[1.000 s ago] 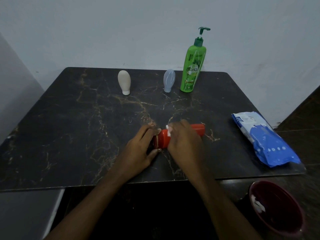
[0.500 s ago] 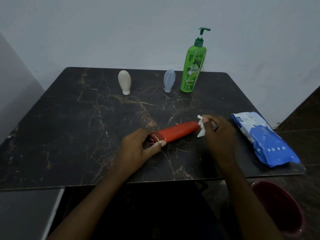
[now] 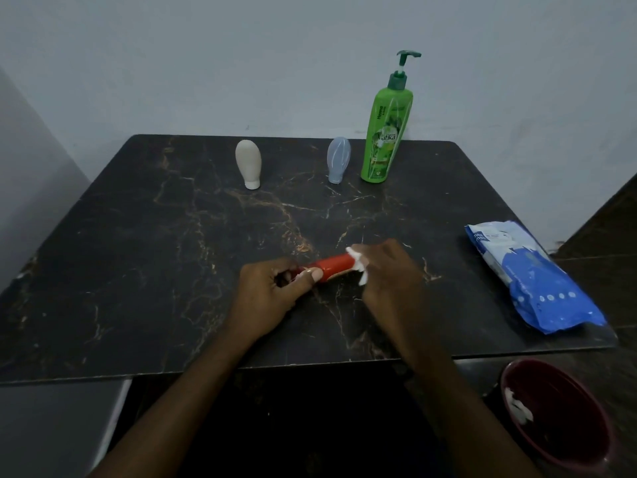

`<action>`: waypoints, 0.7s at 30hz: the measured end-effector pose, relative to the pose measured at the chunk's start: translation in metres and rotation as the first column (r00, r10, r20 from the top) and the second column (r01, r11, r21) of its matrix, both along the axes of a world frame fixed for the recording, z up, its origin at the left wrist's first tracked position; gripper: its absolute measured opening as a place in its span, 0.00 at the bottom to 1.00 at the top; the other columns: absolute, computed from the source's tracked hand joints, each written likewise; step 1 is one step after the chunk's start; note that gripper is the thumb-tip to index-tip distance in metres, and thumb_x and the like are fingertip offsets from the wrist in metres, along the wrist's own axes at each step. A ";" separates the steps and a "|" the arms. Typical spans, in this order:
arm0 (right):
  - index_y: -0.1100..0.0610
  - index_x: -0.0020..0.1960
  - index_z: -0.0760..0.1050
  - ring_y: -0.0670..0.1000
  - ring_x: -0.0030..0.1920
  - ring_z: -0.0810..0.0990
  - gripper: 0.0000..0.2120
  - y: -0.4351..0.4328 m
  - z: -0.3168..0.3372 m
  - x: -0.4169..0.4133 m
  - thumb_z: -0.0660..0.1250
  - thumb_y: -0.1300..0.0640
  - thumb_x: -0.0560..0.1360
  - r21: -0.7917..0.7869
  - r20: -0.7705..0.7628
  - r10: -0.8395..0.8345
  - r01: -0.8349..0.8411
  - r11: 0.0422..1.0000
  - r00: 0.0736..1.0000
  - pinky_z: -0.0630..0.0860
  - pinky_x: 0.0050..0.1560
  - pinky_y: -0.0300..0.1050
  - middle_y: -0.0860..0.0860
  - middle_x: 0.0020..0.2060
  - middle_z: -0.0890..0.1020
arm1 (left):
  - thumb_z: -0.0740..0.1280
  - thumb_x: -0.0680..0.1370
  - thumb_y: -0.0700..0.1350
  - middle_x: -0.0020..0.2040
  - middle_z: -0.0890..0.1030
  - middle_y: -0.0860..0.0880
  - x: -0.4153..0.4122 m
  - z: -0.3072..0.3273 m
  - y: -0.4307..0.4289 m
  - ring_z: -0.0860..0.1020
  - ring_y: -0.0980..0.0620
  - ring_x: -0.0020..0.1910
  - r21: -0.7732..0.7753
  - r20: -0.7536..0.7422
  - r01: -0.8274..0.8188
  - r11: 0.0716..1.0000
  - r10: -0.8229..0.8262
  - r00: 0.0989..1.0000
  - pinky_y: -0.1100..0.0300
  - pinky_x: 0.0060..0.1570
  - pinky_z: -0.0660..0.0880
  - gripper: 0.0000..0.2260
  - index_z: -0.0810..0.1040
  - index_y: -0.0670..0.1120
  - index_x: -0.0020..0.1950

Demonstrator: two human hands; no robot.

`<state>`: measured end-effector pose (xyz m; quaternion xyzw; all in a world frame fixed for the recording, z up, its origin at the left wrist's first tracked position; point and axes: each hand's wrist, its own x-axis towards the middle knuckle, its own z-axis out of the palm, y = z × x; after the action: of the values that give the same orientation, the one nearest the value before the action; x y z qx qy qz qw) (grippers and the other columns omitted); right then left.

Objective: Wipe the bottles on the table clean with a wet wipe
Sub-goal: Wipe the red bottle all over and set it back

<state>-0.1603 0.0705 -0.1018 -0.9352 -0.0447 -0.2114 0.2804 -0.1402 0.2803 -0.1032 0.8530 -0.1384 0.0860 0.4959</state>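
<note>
Red cylindrical plastic bottle [image 3: 332, 264] lies left-right; left hand [image 3: 267, 296] pinches cap end, right hand [image 3: 389, 281] wraps crumpled white wet wipe [image 3: 358, 265] round far end.

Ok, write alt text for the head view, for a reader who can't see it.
Two bare hands work a red bottle lying on a dark marble table: the left hand holds one end, the right hand presses a white wet wipe on the other. Beige, pale blue and green pump bottles stand behind; a blue wipes pack lies right.
</note>
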 end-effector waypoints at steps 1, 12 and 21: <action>0.51 0.64 0.77 0.44 0.43 0.76 0.18 -0.016 0.000 0.007 0.65 0.65 0.77 0.033 -0.020 -0.033 0.033 0.999 0.999 0.75 0.43 0.36 0.51 0.52 0.77 | 0.73 0.76 0.55 0.28 0.81 0.51 0.000 0.001 0.000 0.79 0.54 0.26 0.003 -0.025 0.005 1.000 -0.005 1.000 0.65 0.28 0.74 0.10 0.85 0.49 0.44; 0.58 0.65 0.76 0.50 0.52 0.79 0.15 0.008 0.013 -0.002 0.62 0.63 0.80 0.096 -0.037 -0.076 0.079 0.992 0.996 0.76 0.52 0.38 0.54 0.56 0.79 | 0.71 0.75 0.58 0.28 0.81 0.53 0.000 0.004 0.000 0.79 0.55 0.26 -0.035 -0.031 -0.027 0.999 0.026 0.999 0.67 0.30 0.73 0.13 0.84 0.49 0.41; 0.56 0.63 0.78 0.42 0.44 0.77 0.14 -0.023 0.001 0.006 0.64 0.63 0.79 0.143 0.003 -0.070 0.069 0.987 0.998 0.78 0.49 0.41 0.50 0.49 0.78 | 0.75 0.71 0.59 0.38 0.83 0.55 0.002 -0.001 0.001 0.81 0.54 0.37 0.008 -0.002 -0.006 1.000 0.006 1.000 0.65 0.37 0.76 0.12 0.85 0.53 0.49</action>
<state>-0.1540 0.0478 -0.1012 -0.9128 0.0022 -0.2275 0.3391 -0.1383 0.2815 -0.1040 0.8554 -0.1356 0.0861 0.4925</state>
